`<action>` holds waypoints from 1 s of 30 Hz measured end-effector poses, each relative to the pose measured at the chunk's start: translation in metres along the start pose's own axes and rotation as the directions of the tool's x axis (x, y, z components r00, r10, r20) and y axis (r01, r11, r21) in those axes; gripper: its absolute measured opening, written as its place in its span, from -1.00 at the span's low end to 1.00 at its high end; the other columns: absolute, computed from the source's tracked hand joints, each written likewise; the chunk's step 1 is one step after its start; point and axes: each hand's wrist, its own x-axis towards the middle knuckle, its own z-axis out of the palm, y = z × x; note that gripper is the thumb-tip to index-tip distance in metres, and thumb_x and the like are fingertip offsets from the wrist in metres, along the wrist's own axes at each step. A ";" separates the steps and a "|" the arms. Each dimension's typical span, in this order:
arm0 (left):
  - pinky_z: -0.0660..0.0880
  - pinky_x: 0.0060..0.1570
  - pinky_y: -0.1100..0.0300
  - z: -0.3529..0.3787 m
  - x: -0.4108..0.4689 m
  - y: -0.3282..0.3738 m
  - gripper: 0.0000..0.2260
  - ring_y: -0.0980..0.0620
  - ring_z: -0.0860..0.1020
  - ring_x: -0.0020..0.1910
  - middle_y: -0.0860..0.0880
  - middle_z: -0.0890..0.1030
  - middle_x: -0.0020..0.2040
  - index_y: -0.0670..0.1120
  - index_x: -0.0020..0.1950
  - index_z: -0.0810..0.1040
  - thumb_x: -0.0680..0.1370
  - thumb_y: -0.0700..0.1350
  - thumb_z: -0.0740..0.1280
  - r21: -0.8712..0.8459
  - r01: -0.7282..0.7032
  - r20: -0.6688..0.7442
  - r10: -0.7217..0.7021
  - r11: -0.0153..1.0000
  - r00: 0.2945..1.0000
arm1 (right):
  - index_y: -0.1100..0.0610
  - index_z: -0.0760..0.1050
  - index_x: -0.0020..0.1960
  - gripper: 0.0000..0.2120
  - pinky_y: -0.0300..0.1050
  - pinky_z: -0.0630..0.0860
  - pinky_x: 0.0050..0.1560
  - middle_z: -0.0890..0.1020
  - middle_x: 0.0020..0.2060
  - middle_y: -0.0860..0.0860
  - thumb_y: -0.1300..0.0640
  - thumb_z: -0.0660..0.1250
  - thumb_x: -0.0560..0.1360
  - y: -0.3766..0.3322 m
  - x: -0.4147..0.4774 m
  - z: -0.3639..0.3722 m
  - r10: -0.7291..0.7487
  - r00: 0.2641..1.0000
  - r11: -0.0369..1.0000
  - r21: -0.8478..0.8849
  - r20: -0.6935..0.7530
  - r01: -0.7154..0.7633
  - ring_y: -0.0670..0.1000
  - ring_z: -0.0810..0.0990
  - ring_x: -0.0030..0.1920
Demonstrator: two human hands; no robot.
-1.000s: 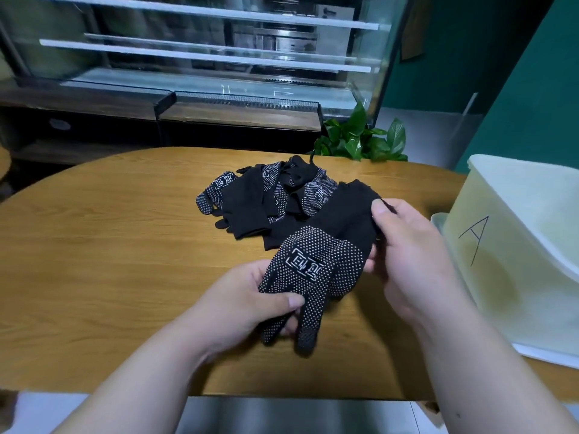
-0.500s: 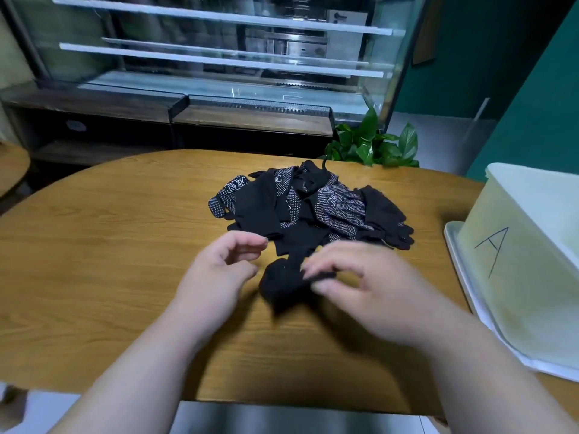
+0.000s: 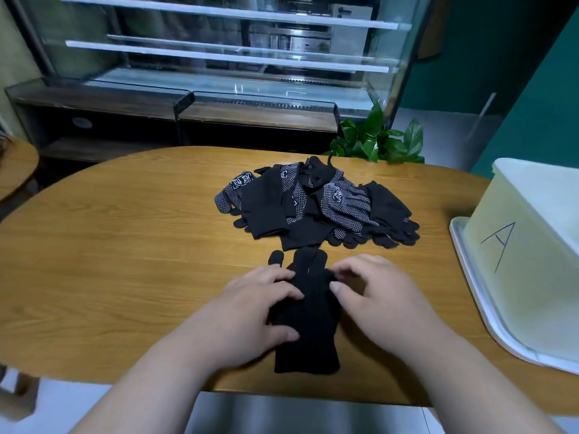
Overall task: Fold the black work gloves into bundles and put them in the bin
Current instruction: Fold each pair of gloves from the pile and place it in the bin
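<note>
My left hand [image 3: 250, 308] lies flat, fingers spread, on a black glove [image 3: 310, 336] on the table [image 3: 125, 245]. My right hand [image 3: 379, 297] curls at its edge; I cannot tell if it pinches.

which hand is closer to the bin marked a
Right. The right hand touches the right edge of the black work glove, on the side toward the bin; the left hand presses its left half, farther away.

glove [image 3: 308, 321] now flat on table [image 3: 125, 245], left hand [image 3: 250, 308], right hand [image 3: 382, 296] touching
</note>
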 end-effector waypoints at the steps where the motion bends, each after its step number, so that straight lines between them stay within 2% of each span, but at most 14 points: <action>1: 0.00 0.53 0.17 0.001 0.001 0.002 -0.49 0.23 0.03 0.54 0.28 0.17 0.52 0.25 0.38 0.42 0.46 0.20 0.45 0.026 0.001 0.049 -0.002 1.000 0.999 | -0.15 0.52 0.24 -0.70 -0.19 0.36 0.22 0.50 0.10 -0.25 -0.15 0.34 0.54 0.002 0.002 0.004 0.044 0.999 0.997 -0.057 -0.003 -0.044 -0.14 0.39 0.24; 4: -0.14 0.55 0.13 0.005 0.001 0.009 -0.40 0.25 -0.07 0.54 0.25 0.10 0.57 0.27 0.45 0.36 0.43 0.27 0.44 0.068 -0.025 0.125 0.017 0.997 0.992 | -0.16 0.40 0.34 -0.50 -0.09 0.34 0.31 0.40 0.18 -0.15 -0.31 0.34 0.47 0.004 0.005 0.013 0.100 0.991 0.981 -0.173 0.083 -0.085 -0.06 0.31 0.29; 9: -0.26 0.54 0.09 0.010 -0.002 0.012 -0.34 0.28 -0.14 0.54 0.28 0.09 0.56 0.28 0.48 0.30 0.42 0.32 0.41 0.095 -0.066 0.159 0.050 0.993 0.986 | -0.18 0.39 0.18 -0.62 -0.04 0.26 0.31 0.30 0.16 -0.13 -0.32 0.32 0.47 0.007 0.003 0.011 0.107 0.982 0.959 -0.277 0.157 -0.060 -0.01 0.25 0.30; 12: -0.27 0.54 0.05 0.013 -0.001 0.014 -0.25 0.28 -0.14 0.54 0.28 0.08 0.56 0.27 0.52 0.23 0.39 0.35 0.42 0.106 -0.065 0.150 0.049 0.992 0.988 | -0.13 0.37 0.03 -0.66 -0.02 0.26 0.27 0.30 0.12 -0.12 -0.33 0.31 0.46 0.010 0.000 0.005 0.143 0.975 0.947 -0.311 0.170 -0.085 -0.01 0.25 0.26; 15: -0.20 0.54 0.05 0.015 -0.002 0.015 -0.16 0.27 -0.12 0.50 0.24 0.01 0.56 0.25 0.54 0.14 0.35 0.38 0.42 0.105 -0.032 0.121 0.019 0.994 0.993 | -0.14 0.32 0.03 -0.67 -0.03 0.27 0.29 0.30 0.13 -0.14 -0.30 0.32 0.46 0.011 0.000 0.007 0.116 0.983 0.966 -0.248 0.141 -0.079 -0.03 0.26 0.27; 18: -0.17 0.53 0.04 0.015 -0.002 0.015 -0.17 0.22 -0.11 0.54 0.20 -0.03 0.59 0.23 0.56 0.08 0.38 0.46 0.28 0.147 0.003 0.086 -0.015 0.989 0.996 | -0.13 0.33 0.21 -0.68 -0.03 0.22 0.41 0.32 0.26 -0.15 -0.21 0.28 0.54 0.010 0.001 0.013 0.083 0.992 0.988 -0.140 0.099 -0.069 -0.05 0.23 0.38; 20: -0.16 0.51 0.08 0.016 -0.001 0.015 -0.24 0.20 -0.08 0.55 0.17 -0.05 0.61 0.21 0.57 0.06 0.43 0.48 0.06 0.141 0.037 0.052 -0.045 0.989 0.998 | -0.11 0.36 0.30 -0.68 -0.01 0.12 0.47 0.30 0.37 -0.13 -0.16 0.25 0.58 0.011 0.003 0.017 0.086 0.991 0.985 -0.157 0.104 -0.069 -0.05 0.15 0.47; 23: -0.09 0.44 0.09 0.018 0.000 0.014 -0.22 0.17 -0.02 0.53 0.18 0.01 0.61 0.19 0.56 0.10 0.39 0.42 -0.27 0.169 0.075 -0.016 -0.074 0.983 0.997 | -0.08 0.42 0.17 -0.80 -0.03 0.08 0.46 0.30 0.39 -0.10 -0.13 0.25 0.60 0.012 0.006 0.022 0.106 0.989 0.983 -0.159 0.103 -0.089 -0.04 0.12 0.48; 27: 0.02 0.42 0.02 0.022 0.005 0.008 -0.24 0.11 0.06 0.51 0.21 0.15 0.57 0.14 0.53 0.23 0.42 0.32 -0.31 0.237 0.121 -0.075 -0.106 0.964 0.992 | -0.05 0.40 -0.02 -0.87 -0.04 0.14 0.42 0.38 0.27 -0.10 -0.05 0.32 0.54 0.009 0.009 0.022 0.153 0.988 0.980 -0.138 0.031 -0.147 -0.03 0.24 0.40; 30: 0.03 0.45 -0.04 0.022 0.006 0.008 -0.26 0.05 0.11 0.53 0.20 0.25 0.53 0.10 0.54 0.25 0.45 0.27 -0.28 0.268 0.137 -0.107 -0.112 0.954 0.988 | -0.05 0.37 0.03 -0.82 0.04 0.23 0.43 0.41 0.10 -0.13 0.05 0.34 0.48 0.008 0.012 0.019 0.230 0.973 0.969 -0.090 -0.028 -0.231 -0.01 0.35 0.27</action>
